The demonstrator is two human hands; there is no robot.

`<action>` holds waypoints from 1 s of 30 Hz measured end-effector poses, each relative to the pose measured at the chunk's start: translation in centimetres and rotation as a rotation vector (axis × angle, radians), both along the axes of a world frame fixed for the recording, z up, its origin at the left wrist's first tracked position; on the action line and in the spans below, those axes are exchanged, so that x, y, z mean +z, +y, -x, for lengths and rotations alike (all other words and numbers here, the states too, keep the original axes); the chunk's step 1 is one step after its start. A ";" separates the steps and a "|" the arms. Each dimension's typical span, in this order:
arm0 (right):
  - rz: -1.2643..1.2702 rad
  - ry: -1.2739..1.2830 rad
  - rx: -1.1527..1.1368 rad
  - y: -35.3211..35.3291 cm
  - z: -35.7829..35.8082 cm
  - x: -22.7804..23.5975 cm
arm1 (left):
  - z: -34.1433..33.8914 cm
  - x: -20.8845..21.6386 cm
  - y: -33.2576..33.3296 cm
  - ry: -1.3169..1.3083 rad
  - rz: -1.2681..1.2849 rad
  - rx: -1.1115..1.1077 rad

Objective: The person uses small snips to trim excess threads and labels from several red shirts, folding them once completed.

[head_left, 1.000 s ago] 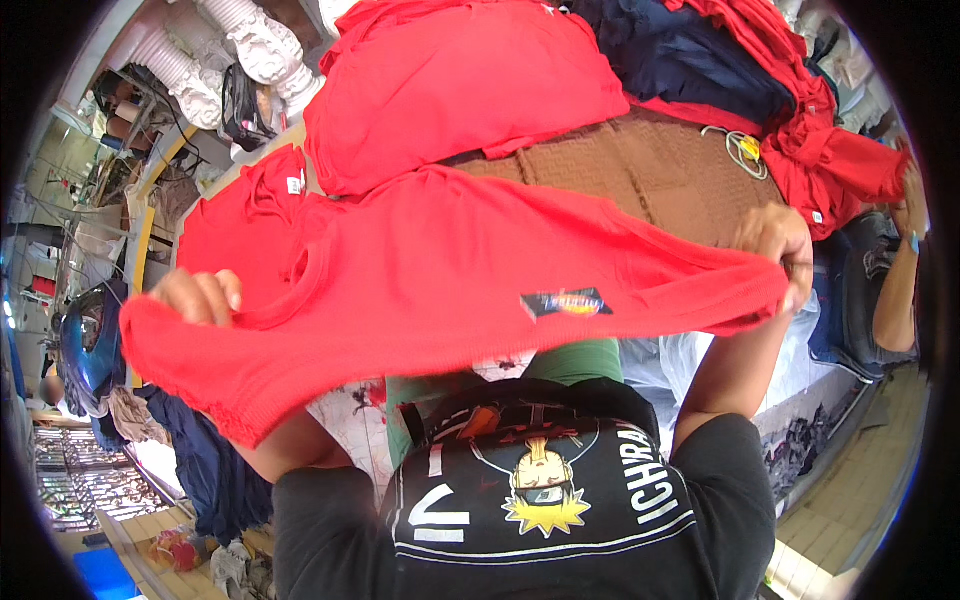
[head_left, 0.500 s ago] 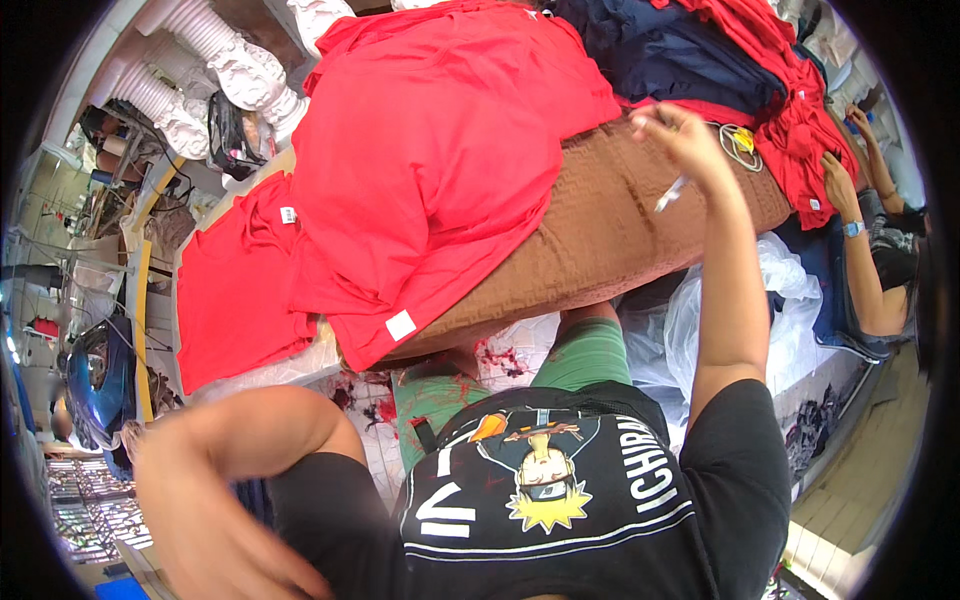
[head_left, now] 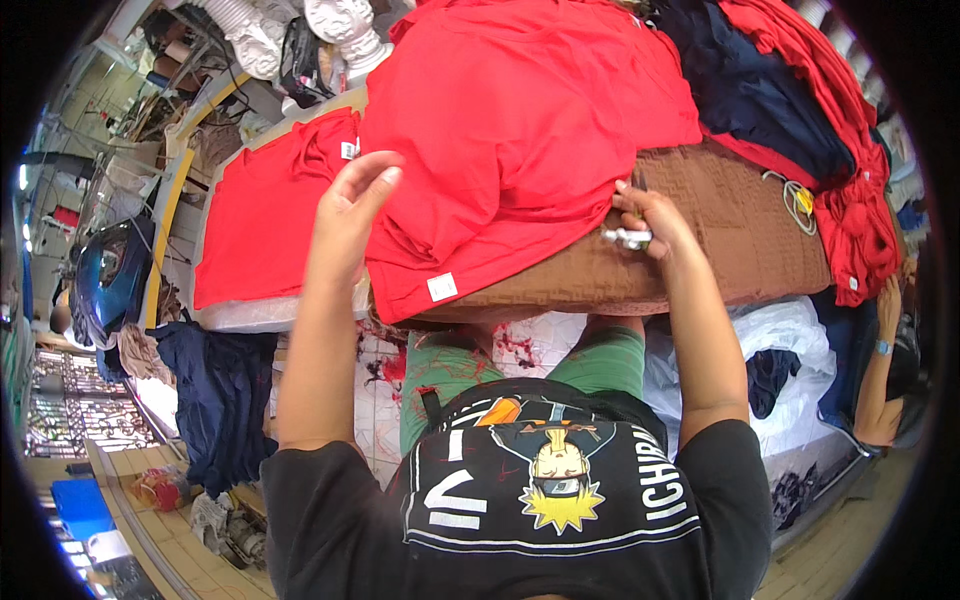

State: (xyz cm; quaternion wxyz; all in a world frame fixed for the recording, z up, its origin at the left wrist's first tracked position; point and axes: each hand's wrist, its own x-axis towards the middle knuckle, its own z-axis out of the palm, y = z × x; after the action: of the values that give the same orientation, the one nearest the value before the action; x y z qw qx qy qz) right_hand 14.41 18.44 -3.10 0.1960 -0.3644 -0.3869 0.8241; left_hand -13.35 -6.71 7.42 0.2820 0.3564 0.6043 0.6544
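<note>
Nearest the person, the left hand [head_left: 352, 212] is raised with fingers loosely spread and grasps nothing; its fingertips touch the near fold of the large red knit garment [head_left: 520, 130] spread over the table. A small white tag [head_left: 441, 287] is sewn at that garment's near hem, which hangs just past the near edge. The right hand [head_left: 648, 218] is closed around a small silver metal tool [head_left: 626, 238], possibly thread snips, held right where the red garment's right edge meets the brown quilted cloth cover [head_left: 740, 240] of the table. Toward the left edge lies a second flat red garment [head_left: 265, 235] on a sheet of clear plastic. Farther back, at the far right corner, a dark navy garment [head_left: 755, 90] rests between more crumpled red cloth [head_left: 850, 170]. Off the right edge, another person's arm with a blue wristband [head_left: 882, 347] shows beside a white plastic bag [head_left: 790, 370].
</note>
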 end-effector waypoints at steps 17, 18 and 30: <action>-0.816 0.205 -0.387 -4.4 -7.5 19.4 | 6.8 12.5 -1.4 -0.101 -0.507 0.206; -0.831 0.265 -0.390 -5.1 -7.9 21.1 | 6.8 12.5 -1.3 -0.125 -0.509 0.155; -1.301 0.144 -0.629 -2.1 -6.9 31.9 | 8.0 21.7 5.3 -0.121 -0.739 0.113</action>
State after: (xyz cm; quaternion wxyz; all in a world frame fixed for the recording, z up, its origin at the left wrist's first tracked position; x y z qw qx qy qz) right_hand 21.29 16.38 28.84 0.6259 -0.2128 -0.6618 0.3536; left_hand -21.40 -1.45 29.16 0.1331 0.3610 0.3283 0.8626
